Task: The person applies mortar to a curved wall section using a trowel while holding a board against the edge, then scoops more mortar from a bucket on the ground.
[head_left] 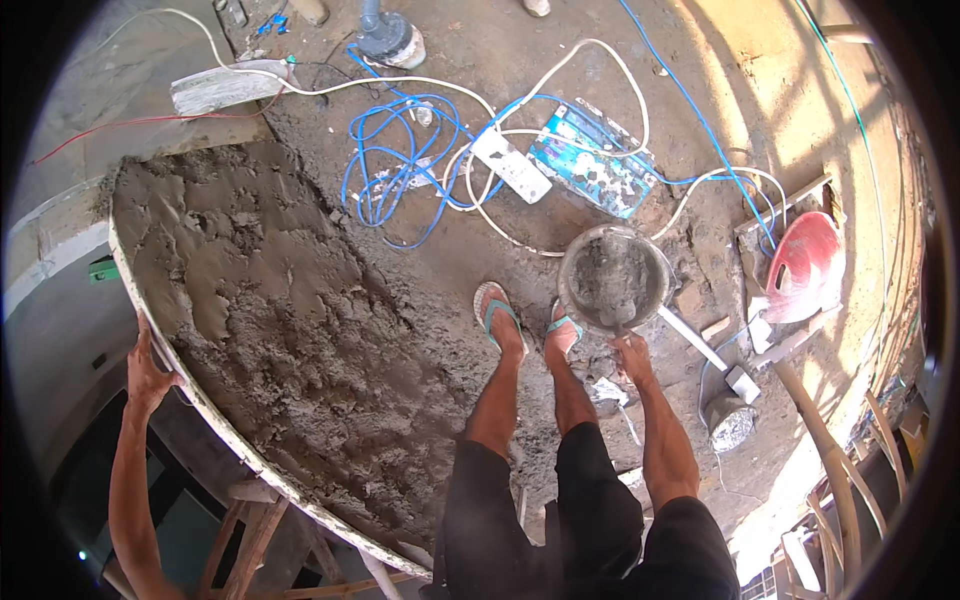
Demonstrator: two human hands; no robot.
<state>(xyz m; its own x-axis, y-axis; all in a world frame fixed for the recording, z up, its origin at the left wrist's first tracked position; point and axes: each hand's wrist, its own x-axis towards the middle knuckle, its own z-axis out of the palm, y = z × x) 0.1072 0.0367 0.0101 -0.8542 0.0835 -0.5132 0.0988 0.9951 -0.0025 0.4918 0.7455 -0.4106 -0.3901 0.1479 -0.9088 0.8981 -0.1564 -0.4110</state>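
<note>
My left hand (150, 372) grips the white curved edge board (220, 430) bordering a slab of wet, rough grey mortar (240, 270) on the left. My right hand (632, 360) is closed on a short handle (622, 332) at the near side of a round pail (612, 275) containing grey mortar; I cannot make out whether it belongs to the pail or a tool in it. A long white-handled tool (700, 345) lies beside the pail. My two sandaled feet (500, 325) stand just left of the pail.
Tangled blue cable (395, 170), white cords, a power strip (510, 165) and a paint-spattered turquoise box (590, 160) lie ahead. A red plastic scoop-shaped object (805, 265) sits right, near bamboo poles (820, 430). A grey pipe fitting (390, 40) stands at the top.
</note>
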